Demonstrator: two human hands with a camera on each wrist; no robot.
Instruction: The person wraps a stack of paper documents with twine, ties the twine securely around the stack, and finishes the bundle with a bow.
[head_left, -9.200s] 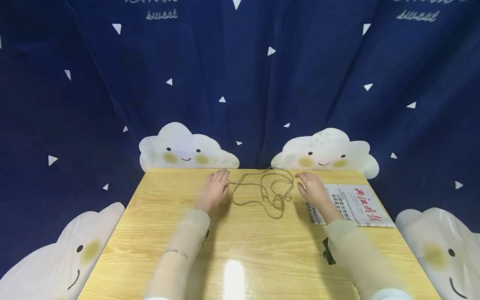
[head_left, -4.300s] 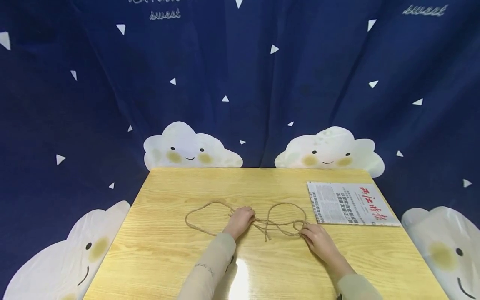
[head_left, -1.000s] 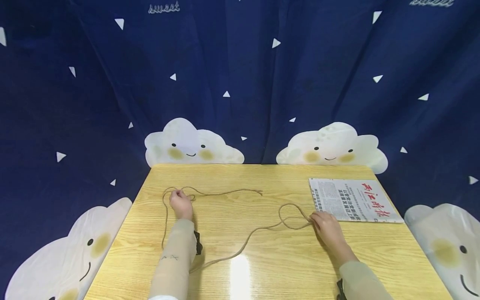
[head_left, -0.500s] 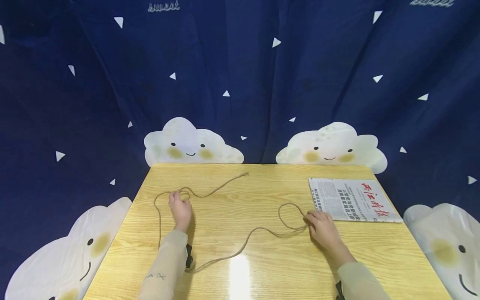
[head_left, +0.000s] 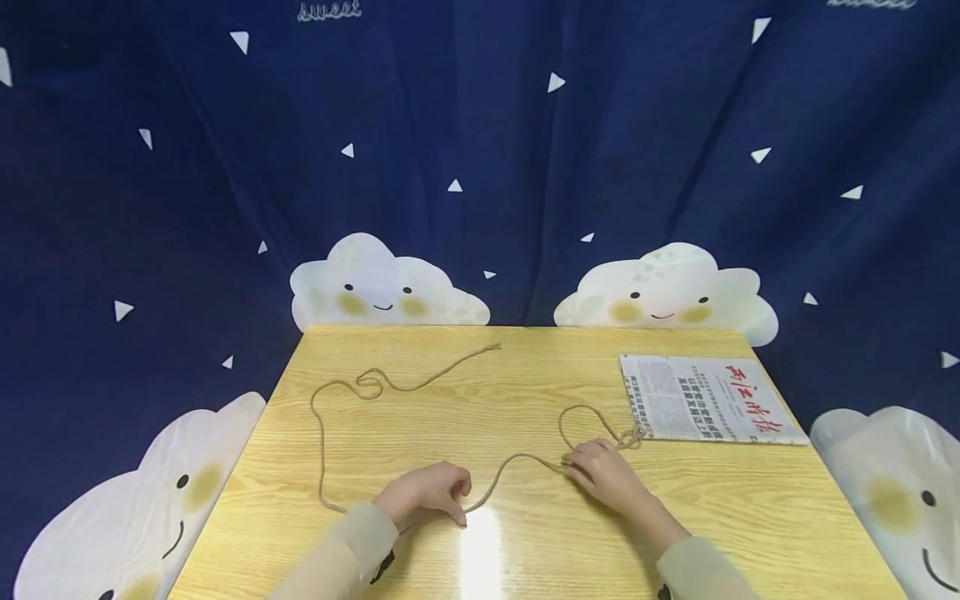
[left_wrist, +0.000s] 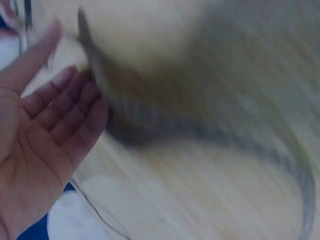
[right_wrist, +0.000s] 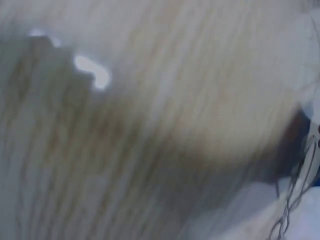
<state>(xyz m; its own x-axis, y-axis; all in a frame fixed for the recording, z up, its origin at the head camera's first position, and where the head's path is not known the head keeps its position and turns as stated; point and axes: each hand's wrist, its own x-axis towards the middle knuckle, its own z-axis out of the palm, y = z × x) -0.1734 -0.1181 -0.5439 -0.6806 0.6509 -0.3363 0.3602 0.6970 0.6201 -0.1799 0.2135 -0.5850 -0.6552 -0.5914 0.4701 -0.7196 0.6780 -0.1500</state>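
L hand [head_left: 429, 490] loose by the rope [head_left: 322, 450], R hand [head_left: 606, 477] w/ fingertips at it

Nearest me, two pale sleeves [head_left: 337, 554] come in from the bottom edge; a black strap [head_left: 383, 567] shows under the left one. L hand is just past its cuff: fingers relaxed, thumb pointing down & apart, nothing gripped. L wrist cam gives me the palm w/ fingers lightly bent. Rope passes right by the thumb tip; contact I can't tell. A bright glare patch [head_left: 480, 554] sits on the wood table [head_left: 555, 542] just beside.

R hand is a bit farther out, back up, fingertips at the rope; can't tell if they pinch it or only touch. R wrist cam is mostly blur, no help.

Rope lies in one long wander: from R hand down past L hand, up the table's left side, thru a small curl, to a frayed end near the far edge. Past R hand it makes a loop & a small tangle at the newspaper's [head_left: 712, 400] near-left corner. Paper's flat, far right.

Behind: navy curtain [head_left: 510, 167] w/ white triangles & smiling clouds [head_left: 386, 287].
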